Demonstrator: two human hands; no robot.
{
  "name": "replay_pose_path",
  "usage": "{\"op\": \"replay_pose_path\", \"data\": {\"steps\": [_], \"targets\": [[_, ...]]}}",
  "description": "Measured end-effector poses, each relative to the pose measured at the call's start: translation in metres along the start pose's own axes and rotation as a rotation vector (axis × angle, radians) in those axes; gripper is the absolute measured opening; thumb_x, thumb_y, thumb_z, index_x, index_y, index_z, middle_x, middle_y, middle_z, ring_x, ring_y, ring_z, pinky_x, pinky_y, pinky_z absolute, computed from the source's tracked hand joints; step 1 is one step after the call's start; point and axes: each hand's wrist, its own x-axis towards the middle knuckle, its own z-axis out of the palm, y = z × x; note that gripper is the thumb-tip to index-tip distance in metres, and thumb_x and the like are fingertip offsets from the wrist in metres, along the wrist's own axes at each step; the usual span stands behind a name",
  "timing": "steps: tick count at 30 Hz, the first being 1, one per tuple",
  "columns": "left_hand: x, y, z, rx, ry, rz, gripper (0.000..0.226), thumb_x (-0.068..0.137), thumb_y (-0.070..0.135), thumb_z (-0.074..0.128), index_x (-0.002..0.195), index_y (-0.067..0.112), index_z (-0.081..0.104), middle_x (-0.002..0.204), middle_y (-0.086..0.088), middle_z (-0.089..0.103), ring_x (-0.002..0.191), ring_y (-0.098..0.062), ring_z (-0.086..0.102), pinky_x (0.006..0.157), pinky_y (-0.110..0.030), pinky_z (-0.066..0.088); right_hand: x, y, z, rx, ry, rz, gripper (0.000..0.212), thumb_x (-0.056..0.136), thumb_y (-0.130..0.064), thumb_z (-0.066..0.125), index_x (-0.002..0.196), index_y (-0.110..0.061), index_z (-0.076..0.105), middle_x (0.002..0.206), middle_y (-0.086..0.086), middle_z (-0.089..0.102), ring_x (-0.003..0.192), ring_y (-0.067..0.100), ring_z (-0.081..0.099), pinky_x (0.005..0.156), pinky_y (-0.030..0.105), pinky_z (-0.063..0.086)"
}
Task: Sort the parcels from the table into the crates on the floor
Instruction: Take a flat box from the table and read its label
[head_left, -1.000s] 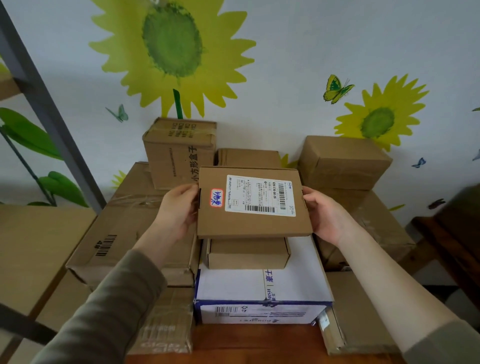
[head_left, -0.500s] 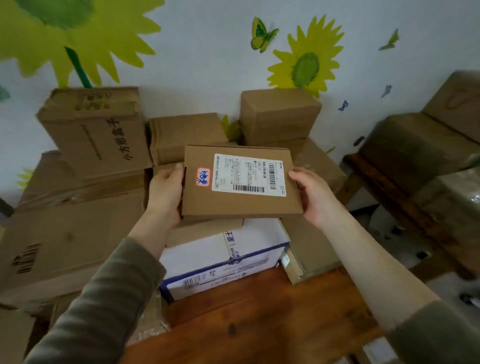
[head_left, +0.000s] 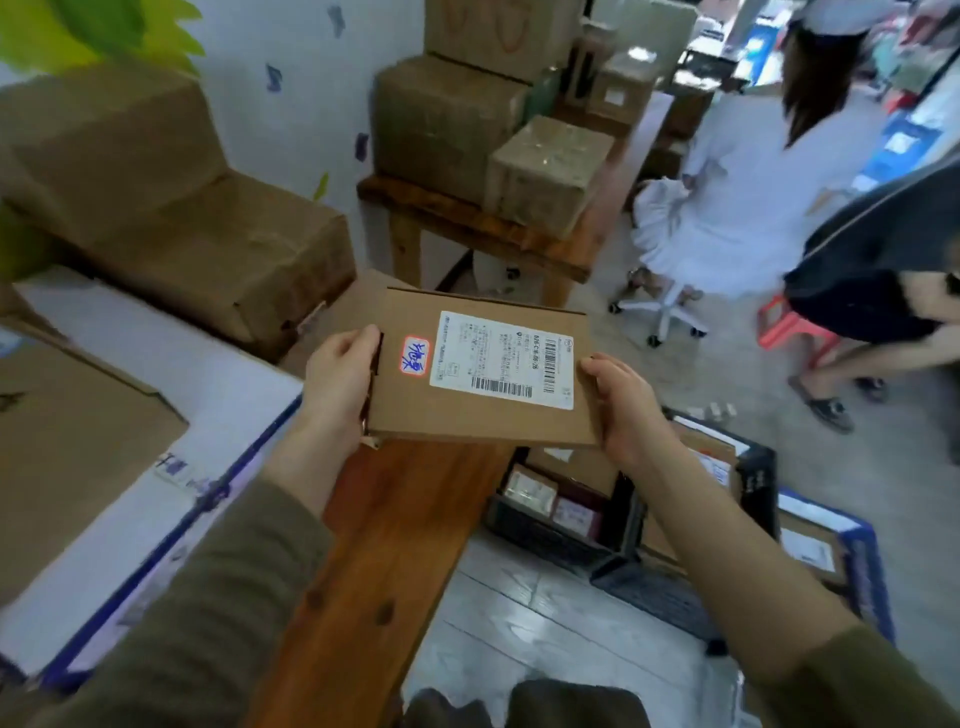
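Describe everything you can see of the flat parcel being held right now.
The flat parcel is a thin brown cardboard mailer box, closed, held roughly level with its broad top face up. A white shipping label with barcodes covers much of that face; beside it sits a small red-edged sticker with blue handwriting. The left hand grips its left edge, the right hand its right edge. It hangs above the wooden table edge, touching only the hands.

White wall, grey plank floor

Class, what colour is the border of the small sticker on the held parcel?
Red-orange, around blue handwriting, on the small sticker; head view.
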Motion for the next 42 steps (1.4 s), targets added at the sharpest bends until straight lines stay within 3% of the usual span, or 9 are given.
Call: {"op": "replay_pose_path", "data": {"steps": [4, 7, 14, 19, 23, 27, 30, 33, 42], "targets": [[-0.023, -0.022, 0.08, 0.068, -0.153, -0.051, 0.018, 0.096, 0.032, 0.05, 0.106, 0.017, 0.054, 0.084, 0.0, 0.063, 0.075, -0.014, 0.062, 0.063, -0.029, 0.051, -0.004, 0.011, -0.09, 0.08, 0.162, 0.009, 0.017, 0.09, -0.018, 0.054, 0.107, -0.021, 0.058, 0.107, 0.008, 0.066, 0.091, 0.023, 0.064, 0.064, 0.031, 0.053], [-0.046, -0.042, 0.143, 0.149, -0.262, -0.069, 0.021, 0.096, 0.032, 0.049, 0.108, 0.016, 0.054, 0.091, -0.003, 0.064, 0.079, -0.016, 0.063, 0.065, -0.029, 0.052, -0.009, 0.022, -0.162, 0.166, 0.228, 0.029, 0.033, 0.088, -0.021, 0.053, 0.121, -0.018, 0.056, 0.116, 0.01, 0.066, 0.108, 0.029, 0.062, 0.068, 0.036, 0.057], [-0.118, -0.096, 0.273, 0.32, -0.461, -0.138, 0.02, 0.097, 0.032, 0.046, 0.109, 0.016, 0.053, 0.088, -0.005, 0.065, 0.075, -0.017, 0.064, 0.055, -0.028, 0.049, -0.033, 0.05, -0.315, 0.339, 0.375, 0.056, 0.034, 0.091, -0.021, 0.049, 0.124, -0.018, 0.057, 0.115, 0.01, 0.067, 0.106, 0.028, 0.064, 0.066, 0.034, 0.056], [-0.162, -0.136, 0.357, 0.418, -0.621, -0.177, 0.023, 0.097, 0.031, 0.047, 0.109, 0.014, 0.056, 0.086, -0.005, 0.066, 0.075, -0.019, 0.064, 0.068, -0.035, 0.054, -0.058, 0.069, -0.402, 0.477, 0.523, 0.05, 0.033, 0.092, -0.019, 0.048, 0.121, -0.011, 0.059, 0.108, 0.012, 0.07, 0.094, 0.026, 0.067, 0.074, 0.039, 0.055], [-0.195, -0.161, 0.413, 0.462, -0.732, -0.199, 0.019, 0.097, 0.027, 0.049, 0.107, 0.013, 0.055, 0.08, -0.003, 0.065, 0.066, -0.014, 0.062, 0.056, -0.028, 0.049, -0.076, 0.079, -0.458, 0.559, 0.652, 0.057, 0.022, 0.092, -0.019, 0.048, 0.106, -0.014, 0.065, 0.09, 0.006, 0.073, 0.076, 0.021, 0.07, 0.069, 0.038, 0.056], [-0.221, -0.181, 0.462, 0.516, -0.827, -0.258, 0.013, 0.096, 0.026, 0.051, 0.099, 0.014, 0.057, 0.072, -0.002, 0.063, 0.052, -0.011, 0.061, 0.047, -0.021, 0.046, -0.087, 0.091, -0.497, 0.658, 0.799, 0.083, 0.014, 0.09, -0.018, 0.052, 0.088, -0.017, 0.066, 0.077, 0.002, 0.074, 0.077, 0.022, 0.067, 0.087, 0.049, 0.05], [-0.235, -0.198, 0.494, 0.556, -0.93, -0.26, 0.016, 0.095, 0.023, 0.053, 0.102, 0.009, 0.055, 0.068, -0.002, 0.059, 0.037, -0.004, 0.056, 0.035, -0.011, 0.038, -0.095, 0.098, -0.519, 0.728, 0.89, 0.107, 0.013, 0.089, -0.017, 0.053, 0.083, -0.018, 0.065, 0.07, 0.0, 0.072, 0.072, 0.021, 0.066, 0.083, 0.049, 0.051], [-0.244, -0.218, 0.528, 0.654, -1.028, -0.255, 0.023, 0.094, 0.022, 0.052, 0.11, 0.007, 0.059, 0.069, 0.0, 0.061, 0.048, -0.007, 0.057, 0.036, -0.01, 0.037, -0.099, 0.103, -0.539, 0.78, 0.987, 0.098, 0.015, 0.089, -0.016, 0.052, 0.083, -0.016, 0.066, 0.073, 0.002, 0.071, 0.068, 0.02, 0.066, 0.08, 0.05, 0.051], [-0.257, -0.272, 0.615, 0.892, -1.367, -0.318, 0.017, 0.091, 0.026, 0.059, 0.108, 0.024, 0.056, 0.086, 0.009, 0.066, 0.079, -0.008, 0.062, 0.062, -0.027, 0.049, -0.088, 0.124, -0.572, 0.924, 1.279, 0.103, 0.022, 0.092, -0.013, 0.048, 0.077, -0.019, 0.063, 0.058, -0.005, 0.068, 0.048, 0.008, 0.064, 0.051, 0.023, 0.048]]}}
